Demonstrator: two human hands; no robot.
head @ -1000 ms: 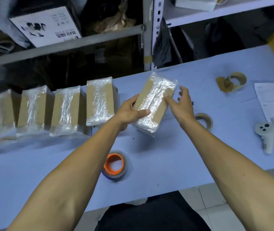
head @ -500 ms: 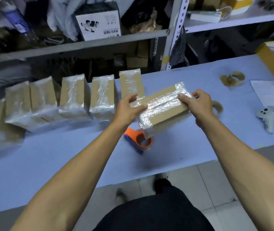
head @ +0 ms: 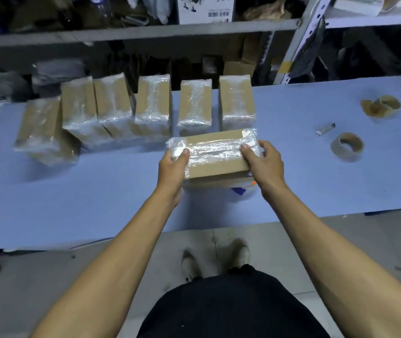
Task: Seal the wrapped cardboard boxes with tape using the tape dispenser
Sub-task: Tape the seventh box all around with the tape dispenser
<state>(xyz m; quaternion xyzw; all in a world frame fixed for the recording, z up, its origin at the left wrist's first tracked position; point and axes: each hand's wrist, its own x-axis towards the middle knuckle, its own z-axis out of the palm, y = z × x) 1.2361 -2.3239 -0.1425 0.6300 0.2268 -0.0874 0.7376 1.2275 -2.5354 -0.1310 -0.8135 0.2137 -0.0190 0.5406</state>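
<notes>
Head view: my left hand point(head: 174, 164) and right hand point(head: 261, 159) grip the wrapped box point(head: 213, 154) by its ends, long axis crosswise, directly over the tape dispenser point(head: 244, 189).

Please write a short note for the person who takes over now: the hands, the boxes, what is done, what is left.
Left hand and right hand grip the ends of one wrapped box, held over the blue table. Six wrapped boxes stand in a row behind it. The tape dispenser lies mostly hidden under the held box. Left: set the box down, take the dispenser, tape the boxes.
</notes>
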